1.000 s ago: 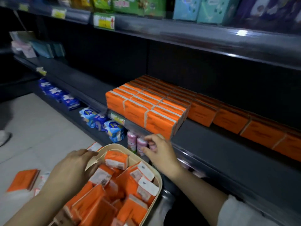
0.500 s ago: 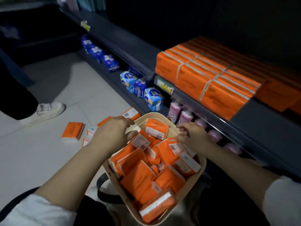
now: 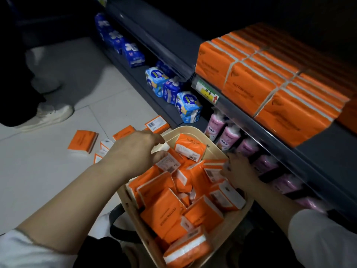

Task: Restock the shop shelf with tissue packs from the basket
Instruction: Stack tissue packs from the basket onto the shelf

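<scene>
Orange tissue packs (image 3: 164, 215) lie jumbled in the cream basket (image 3: 195, 132) under both our hands, some showing white barcode labels. Our left hand (image 3: 135, 151) hovers over the basket's far left corner with its fingers loosely bent and nothing between them; the thumb tip sits at a labelled pack (image 3: 169, 163) just below it. Our right hand (image 3: 239, 171) reaches in from the opposite rim, its fingers (image 3: 229, 165) curled against the edge of another pack (image 3: 212, 169), but the hand is blurred and we cannot tell whether it grips that pack or only touches it. Above and beyond the right hand, the dark shelf (image 3: 316, 151) carries neat rows of shelved packs (image 3: 251, 89) stacked on edge, with a yellow price tag (image 3: 204, 91) on the shelf lip below them. Just past the right hand's fingertips, on the level beneath, stand pink wrapped rolls (image 3: 228, 136). Beyond the left hand, blue and white bags (image 3: 187, 107) line the bottom shelf. To the outer side of the left hand, several loose packs (image 3: 83, 142) lie on the tiled floor (image 3: 38, 180), and farther off stands someone's white shoe (image 3: 48, 117). White sleeves cover both our forearms near the elbows.
</scene>
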`<state>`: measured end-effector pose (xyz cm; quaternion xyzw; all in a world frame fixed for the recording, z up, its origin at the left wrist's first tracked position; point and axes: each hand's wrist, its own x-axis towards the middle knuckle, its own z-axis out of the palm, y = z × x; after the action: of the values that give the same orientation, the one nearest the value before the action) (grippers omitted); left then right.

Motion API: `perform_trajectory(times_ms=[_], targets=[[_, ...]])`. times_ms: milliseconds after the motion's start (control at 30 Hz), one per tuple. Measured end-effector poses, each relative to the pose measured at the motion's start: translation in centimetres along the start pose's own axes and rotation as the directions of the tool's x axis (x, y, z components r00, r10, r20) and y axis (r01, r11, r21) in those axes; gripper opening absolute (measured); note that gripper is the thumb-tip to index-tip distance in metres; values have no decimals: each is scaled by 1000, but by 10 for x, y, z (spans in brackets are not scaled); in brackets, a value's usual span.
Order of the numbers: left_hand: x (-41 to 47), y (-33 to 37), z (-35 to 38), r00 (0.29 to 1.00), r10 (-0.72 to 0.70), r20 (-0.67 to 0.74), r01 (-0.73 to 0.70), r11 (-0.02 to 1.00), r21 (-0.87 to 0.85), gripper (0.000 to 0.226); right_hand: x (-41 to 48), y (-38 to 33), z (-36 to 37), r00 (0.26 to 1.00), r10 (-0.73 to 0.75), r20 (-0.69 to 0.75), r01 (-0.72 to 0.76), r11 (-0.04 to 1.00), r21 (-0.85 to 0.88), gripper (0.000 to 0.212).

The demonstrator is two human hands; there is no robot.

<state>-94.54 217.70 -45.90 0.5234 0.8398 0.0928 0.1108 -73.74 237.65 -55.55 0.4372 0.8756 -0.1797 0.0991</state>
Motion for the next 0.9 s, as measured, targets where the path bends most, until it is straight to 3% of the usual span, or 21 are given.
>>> perform_trajectory(times_ms=[267,467,567,700,800,867,900], targets=[[4,3,5,999,-15,41,16,1000,-17,40,10,2,1,995,55,-89,-51,998,46,21],[4,5,5,997,-28,69,30,999,-40,40,3,0,-2,987,59,-147,-60,998,-4,18],[3,5,3,997,-48,67,52,996,-65,39,-1,-3,-10,987,62,-151,-55,997,50,17],[1,4,0,995,-83,62,90,989,-119,39,-11,-20,-31,983,-6,-183,41,981,187,17],[-1,7,-6,989,-129,71,141,969,-202,43,-23,-41,-49,948,-45,-316,145,942,301,5],[-1,12,-9,977,-195,90,214,913,-346,49,-32,-56,-59,916,-90,-392,252,888,384,13],[-2,15,-9,961,-251,115,275,836,-474,54,-36,-64,-63,914,-115,-390,295,847,442,19]])
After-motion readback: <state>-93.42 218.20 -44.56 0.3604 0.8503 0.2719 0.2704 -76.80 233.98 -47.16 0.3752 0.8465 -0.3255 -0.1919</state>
